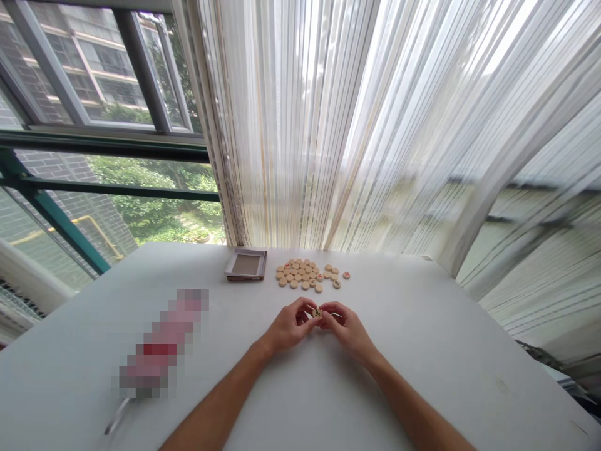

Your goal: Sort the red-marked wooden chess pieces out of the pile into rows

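Head view. The left hand point(287, 328) and the right hand point(348, 329) are meeting at the middle of the table point(422, 351), with both forearms reaching in from the lower edge. Between them they are holding one piece point(317, 312), a small pale round disc with a dark mark on its upper face. The left hand is closing thumb and forefinger on the disc's left edge; the right hand is pinching its right edge in the same way. The remaining fingers of each hand are curling loosely under. The disc is lying flat-side up, just above the tabletop or resting on it; which cannot be told.

Beyond the hands, near the far edge, a pile point(305, 274) of like discs is lying in a loose flat cluster. Most are showing blank tan faces, and a few on its right side are showing red marks. Just left of the pile, and apart from it, a shallow open box point(246, 264) is sitting with its brown inside facing up.

To the left of the left forearm, well apart from it, a long blurred strip point(162, 344) in pink and red is lying aslant; its nature cannot be told.

A sheer striped curtain point(375, 125) is hanging behind the table. At upper left, a window point(94, 163) is showing buildings and trees.
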{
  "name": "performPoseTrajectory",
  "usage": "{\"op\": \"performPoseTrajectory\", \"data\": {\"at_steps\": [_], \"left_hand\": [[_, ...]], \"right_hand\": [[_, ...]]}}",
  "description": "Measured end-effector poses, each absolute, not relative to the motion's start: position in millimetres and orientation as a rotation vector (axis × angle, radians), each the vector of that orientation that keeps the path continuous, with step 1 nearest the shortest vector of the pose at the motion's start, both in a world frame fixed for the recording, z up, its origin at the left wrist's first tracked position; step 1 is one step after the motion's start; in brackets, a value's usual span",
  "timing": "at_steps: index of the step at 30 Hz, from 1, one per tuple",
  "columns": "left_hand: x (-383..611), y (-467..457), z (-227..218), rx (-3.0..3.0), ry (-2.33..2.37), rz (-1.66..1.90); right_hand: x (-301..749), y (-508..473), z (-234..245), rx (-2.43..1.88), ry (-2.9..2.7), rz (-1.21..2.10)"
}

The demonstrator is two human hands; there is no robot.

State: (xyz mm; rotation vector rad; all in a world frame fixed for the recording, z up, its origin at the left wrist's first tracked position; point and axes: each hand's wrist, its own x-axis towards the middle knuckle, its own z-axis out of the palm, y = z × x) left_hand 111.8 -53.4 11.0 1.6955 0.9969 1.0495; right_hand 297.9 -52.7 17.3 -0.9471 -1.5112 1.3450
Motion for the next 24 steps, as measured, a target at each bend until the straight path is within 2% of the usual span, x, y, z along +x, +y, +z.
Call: {"op": "performPoseTrajectory", "data": {"at_steps": [24], "left_hand": [[110.0, -56.0, 14.9, 1.804, 1.018, 0.989]], "right_hand": [[302.0, -55.7, 18.7, -1.072, -1.646, 1.184]]}}
